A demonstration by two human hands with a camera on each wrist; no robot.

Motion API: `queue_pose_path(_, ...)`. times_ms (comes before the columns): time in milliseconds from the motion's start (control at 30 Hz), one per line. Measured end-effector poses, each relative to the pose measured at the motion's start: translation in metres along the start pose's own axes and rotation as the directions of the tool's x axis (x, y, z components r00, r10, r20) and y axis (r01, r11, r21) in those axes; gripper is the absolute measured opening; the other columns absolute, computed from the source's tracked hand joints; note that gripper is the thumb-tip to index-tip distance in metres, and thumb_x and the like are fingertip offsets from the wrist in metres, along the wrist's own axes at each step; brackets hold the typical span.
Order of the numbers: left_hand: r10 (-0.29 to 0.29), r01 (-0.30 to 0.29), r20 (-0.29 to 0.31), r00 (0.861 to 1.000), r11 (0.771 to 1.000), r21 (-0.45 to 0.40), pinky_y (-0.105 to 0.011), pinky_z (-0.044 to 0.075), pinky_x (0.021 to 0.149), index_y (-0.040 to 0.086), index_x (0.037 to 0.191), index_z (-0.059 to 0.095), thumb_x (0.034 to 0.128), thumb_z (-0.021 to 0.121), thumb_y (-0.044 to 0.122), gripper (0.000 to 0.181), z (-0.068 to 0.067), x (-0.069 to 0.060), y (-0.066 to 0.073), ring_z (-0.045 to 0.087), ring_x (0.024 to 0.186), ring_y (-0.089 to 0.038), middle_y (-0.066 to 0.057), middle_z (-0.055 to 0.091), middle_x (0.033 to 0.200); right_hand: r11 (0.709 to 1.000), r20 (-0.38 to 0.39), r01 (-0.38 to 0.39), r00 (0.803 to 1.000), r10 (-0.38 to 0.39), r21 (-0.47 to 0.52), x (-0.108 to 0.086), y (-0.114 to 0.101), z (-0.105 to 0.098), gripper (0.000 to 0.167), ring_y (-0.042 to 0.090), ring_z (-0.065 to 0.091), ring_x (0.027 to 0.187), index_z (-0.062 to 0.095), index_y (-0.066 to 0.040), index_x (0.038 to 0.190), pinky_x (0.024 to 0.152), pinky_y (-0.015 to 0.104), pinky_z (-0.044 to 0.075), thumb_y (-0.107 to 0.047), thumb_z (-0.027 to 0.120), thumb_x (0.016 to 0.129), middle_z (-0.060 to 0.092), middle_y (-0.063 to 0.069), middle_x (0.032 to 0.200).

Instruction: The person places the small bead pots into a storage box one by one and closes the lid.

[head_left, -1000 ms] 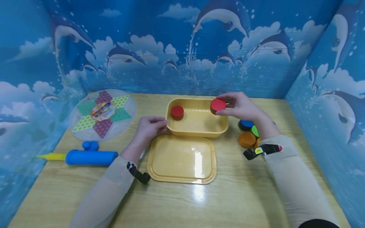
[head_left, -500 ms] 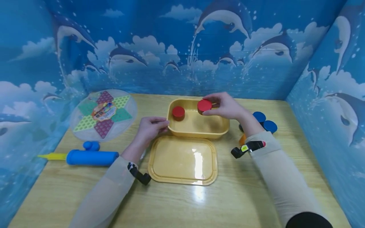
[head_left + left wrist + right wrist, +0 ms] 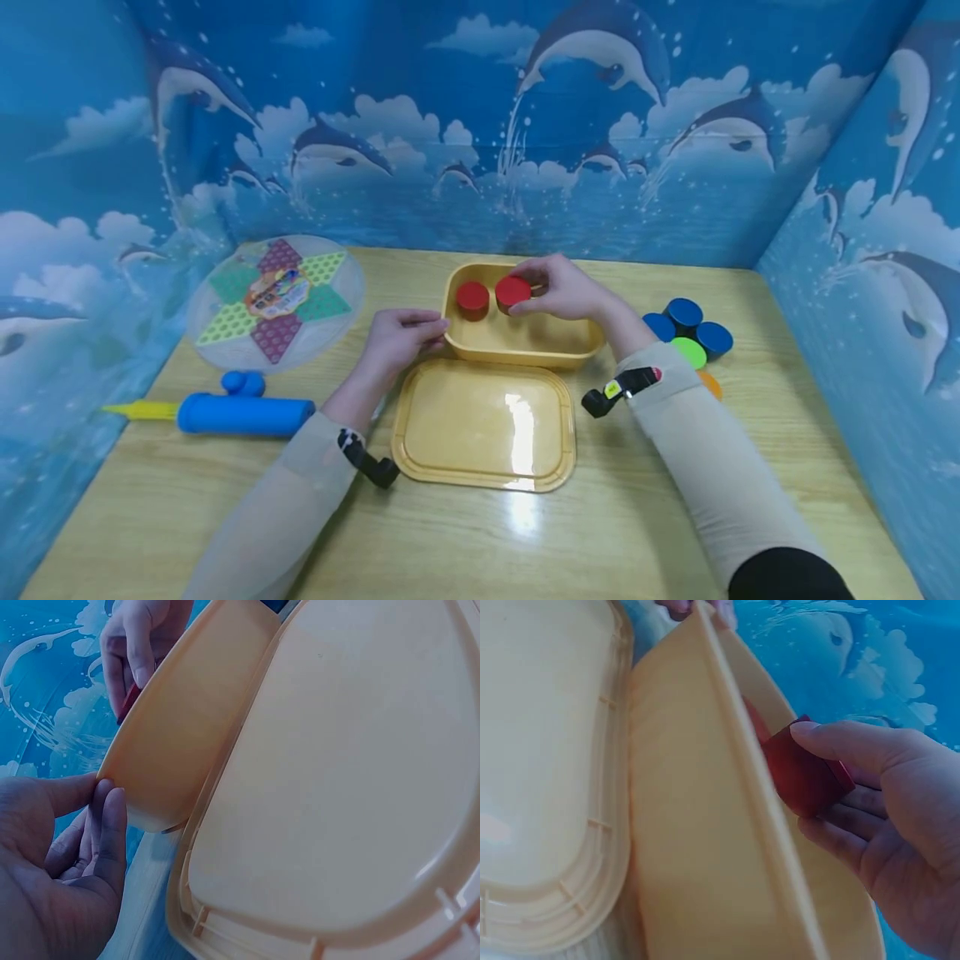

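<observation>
Red and round, the held disc [image 3: 512,292] sits between the thumb and fingers of the right hand [image 3: 562,290], inside the yellow box [image 3: 555,335]; from my feeds I cannot tell whether it touches the floor of the box. I judge the grip is on its side so its flat top can face up. Another red disc [image 3: 472,302] stands just beside it, nearer the box's left end. There the left hand [image 3: 401,337] pinches the rim, probably so the box does not slide.

I see the box near the worktop's [image 3: 465,542] back edge, with a flat yellow lid [image 3: 483,425] in front. Blue discs [image 3: 683,313], a green disc [image 3: 688,352] and an orange disc [image 3: 710,384] cluster toward the right edge, partly behind the sleeve [image 3: 675,408], handy for that arm, I think. A star-patterned board [image 3: 276,300] occupies the back left corner; the blue pump [image 3: 247,414] points at the left edge, seemingly out of the way.
</observation>
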State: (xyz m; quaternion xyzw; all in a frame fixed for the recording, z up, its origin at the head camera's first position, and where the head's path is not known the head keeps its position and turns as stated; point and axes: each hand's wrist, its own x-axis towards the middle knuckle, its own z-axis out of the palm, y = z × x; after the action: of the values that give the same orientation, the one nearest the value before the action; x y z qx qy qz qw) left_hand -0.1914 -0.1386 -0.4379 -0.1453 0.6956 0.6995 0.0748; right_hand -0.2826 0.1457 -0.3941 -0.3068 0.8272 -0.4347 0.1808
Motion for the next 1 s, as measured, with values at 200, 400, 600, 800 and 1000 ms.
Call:
queue_pose_path(200,0.005,-0.005,-0.004,1.0,1.0,-0.001,-0.03,0.067,0.074,-0.008,0.119,0.074,0.0944,0.081,0.003,0.028,0.0,0.0,0.0,0.074,0.074,-0.016,-0.019,0.074,0.105,0.997,0.004,-0.065,0.998,0.065,-0.037,0.007,0.007,0.009,0.055,0.026,0.068,0.112,0.065,0.001,0.138,0.093,0.038,0.061,-0.016,0.087,0.091,0.072,0.012,0.123)
queue_pose_path(400,-0.002,0.002,-0.008,1.0,1.0,0.031,-0.03,0.067,0.076,-0.007,0.119,0.074,0.0956,0.081,0.005,0.027,0.001,-0.001,0.0,0.074,0.078,-0.017,-0.02,0.072,0.109,0.992,-0.006,-0.108,0.994,0.108,-0.058,0.01,0.014,0.018,0.056,0.026,0.068,0.114,0.064,0.001,0.139,0.095,0.04,0.059,-0.017,0.087,0.091,0.071,0.013,0.125)
queue_pose_path(600,-0.018,0.019,-0.009,1.0,0.999,0.039,-0.031,0.067,0.078,-0.005,0.122,0.075,0.0961,0.081,0.007,0.029,0.001,-0.003,0.001,0.075,0.082,-0.019,-0.021,0.072,0.112,0.99,-0.03,-0.109,0.994,0.107,-0.085,0.012,0.018,0.022,0.054,0.027,0.067,0.116,0.065,0.001,0.137,0.096,0.041,0.058,-0.018,0.088,0.091,0.071,0.013,0.126)
queue_pose_path(800,-0.023,0.023,-0.012,1.0,0.999,0.044,-0.031,0.067,0.077,-0.004,0.121,0.075,0.0964,0.08,0.007,0.028,0.0,-0.003,0.002,0.075,0.081,-0.019,-0.019,0.072,0.112,0.986,-0.031,-0.115,0.993,0.112,-0.117,0.014,0.017,0.021,0.056,0.029,0.067,0.117,0.065,0.002,0.138,0.096,0.041,0.059,-0.017,0.088,0.091,0.07,0.013,0.127)
queue_pose_path(1000,-0.014,0.015,-0.004,1.0,1.0,0.02,-0.03,0.067,0.077,-0.006,0.121,0.074,0.0954,0.081,0.006,0.029,0.0,-0.002,0.002,0.075,0.08,-0.018,-0.02,0.073,0.109,0.983,-0.026,-0.11,0.994,0.107,-0.144,0.017,0.016,0.022,0.056,0.031,0.067,0.119,0.064,0.003,0.139,0.095,0.041,0.06,-0.019,0.087,0.092,0.07,0.015,0.128)
